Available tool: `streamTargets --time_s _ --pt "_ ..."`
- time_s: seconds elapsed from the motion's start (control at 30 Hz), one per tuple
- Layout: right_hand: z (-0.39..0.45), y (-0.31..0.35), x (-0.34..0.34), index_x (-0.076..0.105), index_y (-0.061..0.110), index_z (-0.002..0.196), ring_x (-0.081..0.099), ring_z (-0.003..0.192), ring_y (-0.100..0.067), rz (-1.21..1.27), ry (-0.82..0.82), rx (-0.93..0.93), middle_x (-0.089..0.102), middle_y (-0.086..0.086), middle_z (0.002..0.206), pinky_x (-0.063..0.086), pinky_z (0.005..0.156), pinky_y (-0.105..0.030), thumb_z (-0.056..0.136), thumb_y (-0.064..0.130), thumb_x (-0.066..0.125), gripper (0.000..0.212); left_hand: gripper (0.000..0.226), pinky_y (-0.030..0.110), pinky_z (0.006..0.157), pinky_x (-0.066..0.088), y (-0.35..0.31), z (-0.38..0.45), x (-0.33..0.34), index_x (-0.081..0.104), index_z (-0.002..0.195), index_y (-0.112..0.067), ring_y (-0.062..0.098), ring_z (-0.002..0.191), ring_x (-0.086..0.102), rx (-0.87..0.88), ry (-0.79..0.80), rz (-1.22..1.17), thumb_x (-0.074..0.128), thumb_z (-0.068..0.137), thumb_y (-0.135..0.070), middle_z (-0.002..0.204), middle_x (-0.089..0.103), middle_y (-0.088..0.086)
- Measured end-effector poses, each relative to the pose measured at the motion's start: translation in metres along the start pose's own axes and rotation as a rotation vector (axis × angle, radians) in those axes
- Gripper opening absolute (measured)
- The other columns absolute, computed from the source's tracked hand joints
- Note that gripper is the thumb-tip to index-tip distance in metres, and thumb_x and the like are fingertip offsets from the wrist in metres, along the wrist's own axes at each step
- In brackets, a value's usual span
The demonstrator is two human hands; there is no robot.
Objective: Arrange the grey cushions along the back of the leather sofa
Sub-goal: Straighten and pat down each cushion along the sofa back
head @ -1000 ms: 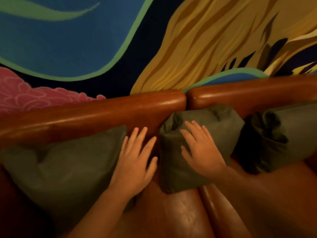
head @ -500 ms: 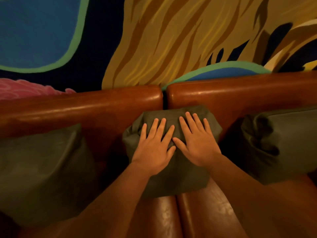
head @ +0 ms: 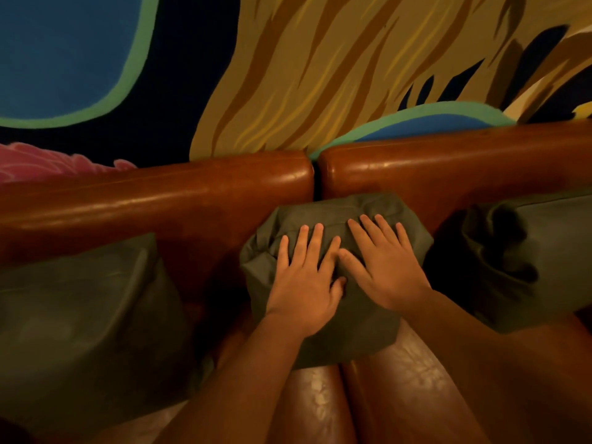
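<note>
Three grey cushions lean against the brown leather sofa back (head: 192, 200). The middle cushion (head: 352, 328) stands at the seam between the two back sections. My left hand (head: 304, 283) and my right hand (head: 384, 267) both lie flat on its front, fingers spread, side by side, pressing it toward the back. The left cushion (head: 83, 315) and the right cushion (head: 528, 257) stand apart from the middle one, untouched.
A painted wall (head: 288, 75) in blue, yellow and pink rises right behind the sofa back. The leather seat (head: 400, 395) shows in front of the middle cushion, split by a seam between two seat pads.
My left hand has moved from the left cushion onto the middle cushion beside my right hand. The view has shifted so the middle cushion sits near the centre.
</note>
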State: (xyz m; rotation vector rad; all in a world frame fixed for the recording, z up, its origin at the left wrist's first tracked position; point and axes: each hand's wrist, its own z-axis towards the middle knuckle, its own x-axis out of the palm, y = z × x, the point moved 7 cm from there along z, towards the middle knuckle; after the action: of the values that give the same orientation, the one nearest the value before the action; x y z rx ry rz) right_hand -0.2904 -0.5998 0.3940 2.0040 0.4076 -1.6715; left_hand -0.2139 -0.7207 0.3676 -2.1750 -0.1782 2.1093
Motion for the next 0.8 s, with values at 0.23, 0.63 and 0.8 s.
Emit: streamTargets --time_s 0.23,0.63,0.8 --pt "0.023 0.038 -0.026 0.031 0.027 0.163 0.006 0.163 -0.025 0.159 -0.175 0.040 0.018 -0.003 0.175 0.004 0.132 -0.050 0.099 0.070 0.013 0.079 0.072 0.055 0.128 -0.010 0.002 -0.001 0.006 -0.008 0.166 -0.027 0.029 0.161 -0.017 0.042 -0.009 -0.137 0.013 0.106 -0.061 0.176 -0.012 0.006" --pt "0.040 0.034 0.012 0.001 0.035 0.167 0.004 0.164 -0.027 0.074 -0.153 0.069 0.005 0.001 0.178 0.001 0.130 -0.052 0.102 0.071 0.012 0.076 0.021 0.036 0.101 0.050 0.095 -0.008 -0.053 0.070 0.111 -0.005 0.026 0.112 0.063 -0.269 -0.547 -0.634 0.054 0.099 -0.006 0.120 0.062 0.010" --pt "0.051 0.033 0.021 0.011 0.036 0.167 0.004 0.163 -0.029 0.094 -0.121 0.048 0.009 -0.001 0.177 0.000 0.130 -0.055 0.100 0.073 0.005 0.077 0.021 0.036 0.090 0.052 0.117 0.031 -0.039 0.074 0.110 -0.015 0.026 0.104 0.064 -0.428 -0.112 -0.408 0.056 0.100 -0.012 0.116 0.065 0.004"
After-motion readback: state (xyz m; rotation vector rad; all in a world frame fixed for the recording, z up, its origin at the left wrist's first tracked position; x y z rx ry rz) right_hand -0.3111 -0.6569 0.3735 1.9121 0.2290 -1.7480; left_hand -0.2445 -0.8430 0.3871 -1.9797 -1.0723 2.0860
